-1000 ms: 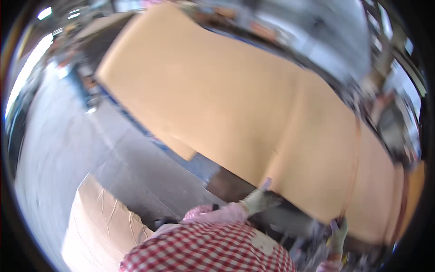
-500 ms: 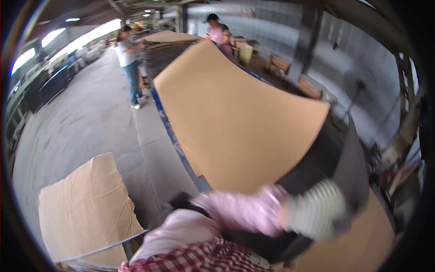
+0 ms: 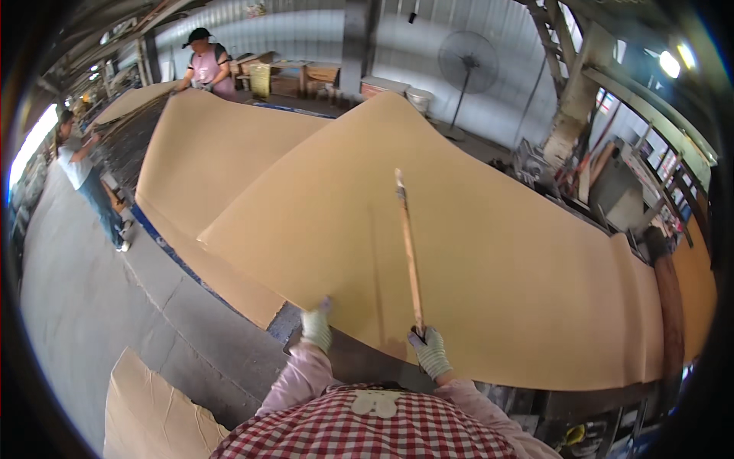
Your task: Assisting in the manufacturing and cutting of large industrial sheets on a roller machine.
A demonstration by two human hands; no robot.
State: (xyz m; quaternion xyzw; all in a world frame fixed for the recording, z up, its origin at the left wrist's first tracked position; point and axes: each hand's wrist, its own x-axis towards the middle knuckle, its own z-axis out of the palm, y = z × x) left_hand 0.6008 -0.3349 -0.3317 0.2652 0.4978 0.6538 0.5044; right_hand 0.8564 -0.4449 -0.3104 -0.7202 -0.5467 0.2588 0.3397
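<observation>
A large tan sheet [image 3: 489,260], like thin board or leather, drapes over the long table, and its near edge lies in front of me. My left hand [image 3: 316,327], in a striped glove with dark fingertips, is closed on that near edge; some of its fingers are hidden. In my right hand [image 3: 430,352], also gloved, is the lower end of a long wooden stick [image 3: 411,264]. The stick points away from me above the sheet and has a dark band and a pale tip at its far end. A second tan sheet [image 3: 222,141] lies partly beneath the first.
Creased tan sheets [image 3: 153,413] stand low at the left. Two people work at the table's far end, one [image 3: 208,69] behind it and one [image 3: 84,168] at its left side. A standing fan [image 3: 467,65] is by the wall. Tools and clutter [image 3: 604,176] lie right.
My view has turned right. My right hand, earlier blurred and reaching right by a dark flap, is now in front of me with the stick. A tan sheet now covers the near table.
</observation>
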